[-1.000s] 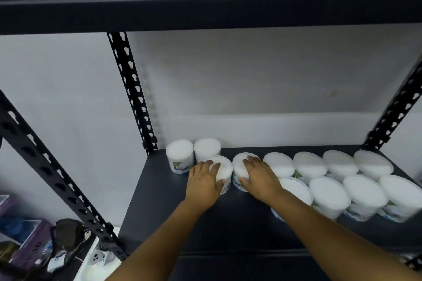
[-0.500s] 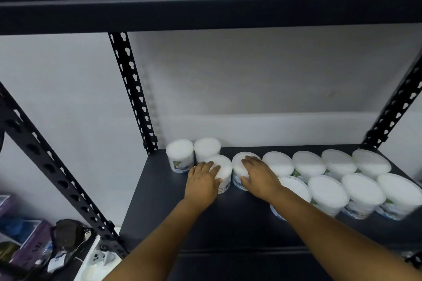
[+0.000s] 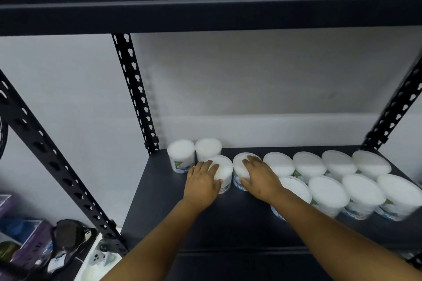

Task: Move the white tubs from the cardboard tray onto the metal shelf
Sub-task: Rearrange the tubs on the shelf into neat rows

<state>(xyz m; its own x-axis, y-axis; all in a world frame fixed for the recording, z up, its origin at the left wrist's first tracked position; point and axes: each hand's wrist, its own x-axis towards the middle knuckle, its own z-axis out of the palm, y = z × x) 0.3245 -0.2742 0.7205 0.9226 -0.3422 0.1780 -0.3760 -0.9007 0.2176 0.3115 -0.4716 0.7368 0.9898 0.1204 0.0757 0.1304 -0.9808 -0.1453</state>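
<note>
Little moved since the earlier frame: both hands still down on the same two white tubs on the metal shelf. Left hand wrapped around one tub, right hand gripping its neighbour. Beside two back-corner tubs and rows of tubs to the right

single head view, close, faces forward and down onto metal shelf, wall behind.

Twelve white tubs with white lids and green-blue labels stand upright in two close rows along the back of the dark metal shelf.
</note>
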